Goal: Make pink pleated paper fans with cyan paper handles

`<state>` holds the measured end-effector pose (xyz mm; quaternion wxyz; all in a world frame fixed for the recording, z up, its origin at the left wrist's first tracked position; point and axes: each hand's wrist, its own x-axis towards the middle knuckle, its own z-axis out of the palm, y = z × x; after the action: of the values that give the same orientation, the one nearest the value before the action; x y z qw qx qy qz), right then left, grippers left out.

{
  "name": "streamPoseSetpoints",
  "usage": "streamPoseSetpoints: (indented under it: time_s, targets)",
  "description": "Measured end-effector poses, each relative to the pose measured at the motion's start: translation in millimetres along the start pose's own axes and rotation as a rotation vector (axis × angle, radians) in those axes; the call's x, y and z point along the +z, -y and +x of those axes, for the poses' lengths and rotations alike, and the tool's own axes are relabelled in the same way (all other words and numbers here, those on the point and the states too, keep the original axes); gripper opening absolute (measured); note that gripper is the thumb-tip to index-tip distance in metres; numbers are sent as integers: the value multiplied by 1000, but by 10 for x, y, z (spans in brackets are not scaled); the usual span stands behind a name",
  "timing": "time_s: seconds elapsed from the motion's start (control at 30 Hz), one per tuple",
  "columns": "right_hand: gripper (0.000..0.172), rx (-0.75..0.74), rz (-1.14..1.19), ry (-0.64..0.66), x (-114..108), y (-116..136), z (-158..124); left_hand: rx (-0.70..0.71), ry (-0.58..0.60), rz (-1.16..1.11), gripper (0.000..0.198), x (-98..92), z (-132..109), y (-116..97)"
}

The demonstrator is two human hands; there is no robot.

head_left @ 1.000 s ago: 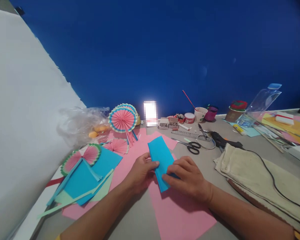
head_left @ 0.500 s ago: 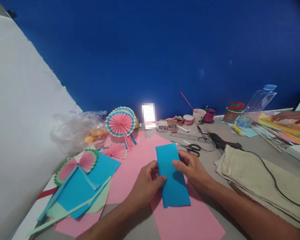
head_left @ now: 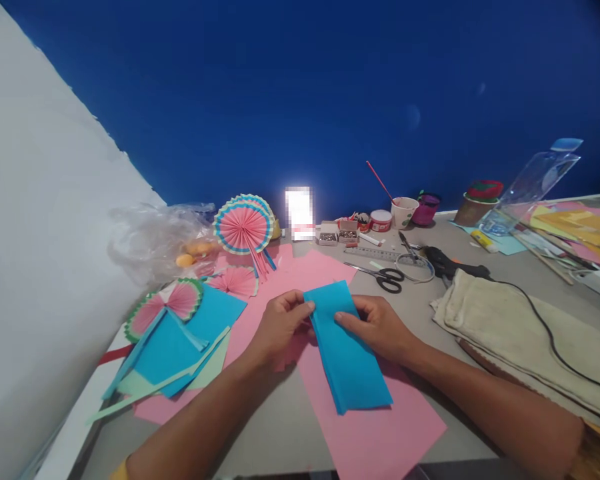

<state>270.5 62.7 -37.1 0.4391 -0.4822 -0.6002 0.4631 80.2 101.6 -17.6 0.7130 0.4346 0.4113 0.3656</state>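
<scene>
A folded blue paper is held up over pink paper sheets at the middle of the table. My left hand pinches its upper left edge, thumb on the front. Gripping the right edge is my right hand, its thumb on the front face and its fingers hidden behind. Narrow folded layers show along the paper's left side. To the left, a blue sheet lies under green strips and a pink fan with green edging.
A pleated pink rosette stands at the back. Black scissors, a ruler, a glue gun and a beige cloth lie right. Behind are a paper cup and a tilted plastic bottle.
My left hand has moved up along the paper's left edge to its upper corner. The paper tilts a little more, and the camera view has shifted. Another person's hand at the far right is gone from view.
</scene>
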Motion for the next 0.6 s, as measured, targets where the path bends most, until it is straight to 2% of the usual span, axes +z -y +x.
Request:
streamPoseSetpoints:
  time_s: [0.13, 0.3, 0.5, 0.6]
  targets:
    - [27, -11, -39, -82, -25, -14, 30, -74, 106, 7, 41, 38, -12, 62]
    - [32, -26, -36, -178, -70, -34, 67, -95, 164, 68, 37, 56, -31, 103]
    - [43, -40, 47, -209, -104, -9, 85, -14, 156, 292, 25, 13, -13, 115]
    - [45, -85, 24, -247, -120, -10, 80, -22, 114, 226, 29, -7, -1, 72]
